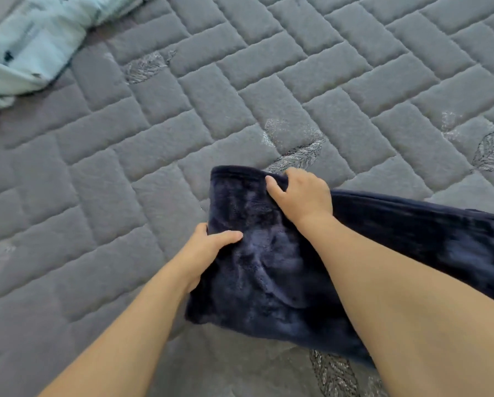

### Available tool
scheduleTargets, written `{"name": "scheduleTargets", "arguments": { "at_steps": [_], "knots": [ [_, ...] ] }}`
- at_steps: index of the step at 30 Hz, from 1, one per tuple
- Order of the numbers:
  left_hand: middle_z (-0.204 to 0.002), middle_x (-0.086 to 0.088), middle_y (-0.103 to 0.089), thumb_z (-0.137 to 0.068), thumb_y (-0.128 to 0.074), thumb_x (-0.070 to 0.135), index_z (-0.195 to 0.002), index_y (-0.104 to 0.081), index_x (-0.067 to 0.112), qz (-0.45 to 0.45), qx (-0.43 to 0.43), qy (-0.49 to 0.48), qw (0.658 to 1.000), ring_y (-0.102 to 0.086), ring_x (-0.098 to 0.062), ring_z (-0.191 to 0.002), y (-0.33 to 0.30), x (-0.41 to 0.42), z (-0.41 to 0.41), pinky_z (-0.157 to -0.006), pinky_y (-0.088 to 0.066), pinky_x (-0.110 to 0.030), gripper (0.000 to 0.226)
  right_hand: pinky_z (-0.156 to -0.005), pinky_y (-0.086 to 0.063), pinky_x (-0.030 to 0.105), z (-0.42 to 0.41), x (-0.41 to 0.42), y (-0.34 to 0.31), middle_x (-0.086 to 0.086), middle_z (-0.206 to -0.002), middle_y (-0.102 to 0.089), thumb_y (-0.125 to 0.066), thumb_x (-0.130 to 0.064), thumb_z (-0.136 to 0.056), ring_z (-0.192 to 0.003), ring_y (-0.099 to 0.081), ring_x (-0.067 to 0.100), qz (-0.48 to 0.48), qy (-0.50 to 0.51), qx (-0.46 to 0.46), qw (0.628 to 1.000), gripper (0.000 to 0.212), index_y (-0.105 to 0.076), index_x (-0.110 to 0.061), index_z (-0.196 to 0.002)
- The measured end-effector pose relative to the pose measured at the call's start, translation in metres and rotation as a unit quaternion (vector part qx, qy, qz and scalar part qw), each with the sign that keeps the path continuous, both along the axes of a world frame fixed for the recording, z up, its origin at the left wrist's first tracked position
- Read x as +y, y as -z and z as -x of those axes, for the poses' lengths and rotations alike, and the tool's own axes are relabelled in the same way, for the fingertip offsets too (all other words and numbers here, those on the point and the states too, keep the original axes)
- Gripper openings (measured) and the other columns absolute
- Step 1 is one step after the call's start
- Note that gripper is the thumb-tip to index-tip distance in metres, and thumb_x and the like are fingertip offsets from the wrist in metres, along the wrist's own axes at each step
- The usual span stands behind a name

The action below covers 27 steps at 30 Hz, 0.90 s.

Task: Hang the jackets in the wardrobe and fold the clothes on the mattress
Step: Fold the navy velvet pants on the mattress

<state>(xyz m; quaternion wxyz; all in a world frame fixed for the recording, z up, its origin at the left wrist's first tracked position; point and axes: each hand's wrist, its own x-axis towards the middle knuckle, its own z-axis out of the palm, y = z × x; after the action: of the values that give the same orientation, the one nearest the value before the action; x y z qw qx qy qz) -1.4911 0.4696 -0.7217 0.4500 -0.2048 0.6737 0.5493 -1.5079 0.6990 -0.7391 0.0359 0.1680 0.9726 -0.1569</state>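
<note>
Both forearms reach over the mattress (159,116). Left hand (208,247) pinches the dark blue fleece garment's (268,267) near-left edge; right hand (300,196) grips its far corner. Its length trails off rightward, so folding likely goes that way.

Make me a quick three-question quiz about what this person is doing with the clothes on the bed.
1. True or false: both hands grip the navy fleece garment.
2. Which hand holds the garment's far top edge? A) left hand B) right hand
3. Fill in: the pale mint garment lies at the far ____ corner of the view, on the grey quilted mattress.

Key:
1. True; each hand has fingers curled on the fleece.
2. B; the left hand holds the near left side edge.
3. left; it is apart from the navy one, untouched.
</note>
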Motion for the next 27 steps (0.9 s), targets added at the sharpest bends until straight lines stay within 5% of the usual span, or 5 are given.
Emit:
{"name": "scheduleTargets", "arguments": {
  "at_steps": [5, 12, 20, 27],
  "knots": [
    [-0.098, 0.003, -0.075, -0.054, -0.091, 0.05, -0.103, -0.059, 0.02, 0.016, 0.1, -0.048, 0.994, -0.073, -0.018, -0.09, 0.038, -0.007, 0.0, -0.078, -0.058, -0.037, 0.066, -0.062, -0.036, 0.037, 0.008, -0.002, 0.029, 0.006, -0.068, -0.058, -0.027, -0.049, -0.088, -0.068, -0.056, 0.033, -0.015, -0.002, 0.05, 0.999, 0.041, -0.044, -0.018, -0.067],
    [-0.096, 0.003, -0.076, -0.056, -0.094, 0.04, -0.083, -0.065, 0.035, -0.018, 0.081, -0.052, 0.995, -0.074, -0.016, -0.087, 0.035, -0.001, 0.007, -0.066, -0.056, -0.022, 0.04, -0.069, -0.04, 0.042, 0.014, 0.006, 0.026, 0.009, -0.074, -0.06, -0.023, -0.049, -0.086, -0.075, -0.056, 0.035, -0.017, -0.014, -0.001, 1.0, 0.052, -0.057, -0.011, -0.073],
    [-0.098, 0.004, -0.077, -0.057, -0.094, 0.039, -0.087, -0.067, 0.036, -0.054, 0.083, -0.057, 0.993, -0.074, -0.016, -0.088, 0.04, -0.006, 0.011, -0.067, -0.058, -0.023, 0.04, -0.067, -0.039, 0.04, 0.016, 0.005, 0.032, 0.009, -0.073, -0.059, -0.025, -0.049, -0.087, -0.074, -0.056, 0.035, -0.016, -0.012, 0.033, 0.999, 0.051, -0.054, -0.011, -0.071],
    [-0.102, 0.005, -0.075, -0.055, -0.094, 0.044, -0.112, -0.057, 0.023, -0.092, 0.082, -0.046, 0.991, -0.074, -0.015, -0.089, 0.028, -0.01, 0.002, -0.067, -0.059, -0.027, 0.071, -0.067, -0.039, 0.038, 0.009, 0.007, 0.021, 0.004, -0.077, -0.059, -0.019, -0.072, -0.082, -0.082, -0.059, 0.034, -0.024, -0.024, 0.043, 0.998, 0.069, -0.056, -0.013, -0.079]
  ]
}}
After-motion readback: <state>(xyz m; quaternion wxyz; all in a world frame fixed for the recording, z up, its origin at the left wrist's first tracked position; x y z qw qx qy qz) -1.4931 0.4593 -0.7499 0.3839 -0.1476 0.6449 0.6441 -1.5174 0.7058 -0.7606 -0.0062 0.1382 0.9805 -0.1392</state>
